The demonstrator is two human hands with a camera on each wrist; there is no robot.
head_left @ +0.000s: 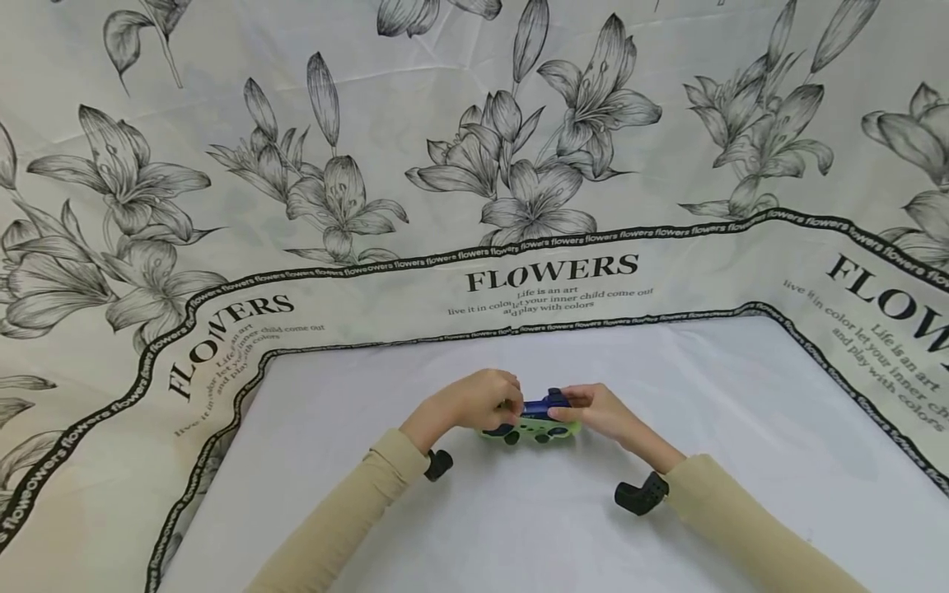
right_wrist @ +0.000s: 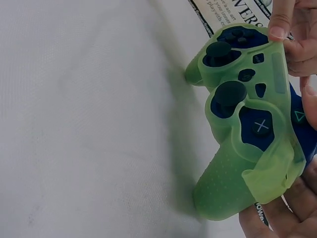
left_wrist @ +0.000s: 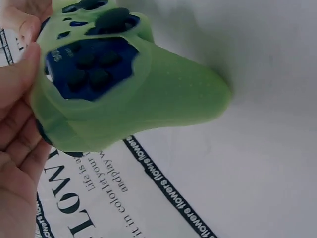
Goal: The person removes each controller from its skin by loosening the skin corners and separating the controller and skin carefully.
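A dark blue game controller (head_left: 535, 407) sits partly inside a light green silicone sleeve (left_wrist: 168, 89). The right wrist view shows the sleeve folded back at one top corner, leaving the triangle button and blue shell (right_wrist: 303, 121) bare; around the d-pad it lies over the controller. My left hand (head_left: 485, 399) pinches the sleeve's upper edge near the middle, thumb on the front. From the right side, my right hand (head_left: 602, 412) holds the controller, thumb near the triangle button and fingers underneath. Both grips of the controller point toward me.
The work surface is covered in white cloth (head_left: 356, 527). Behind it rises a cloth backdrop (head_left: 415, 305) printed with lilies and the word FLOWERS. A black camera mount sits at each wrist, the left mount (head_left: 439, 465) and the right mount (head_left: 642, 494).
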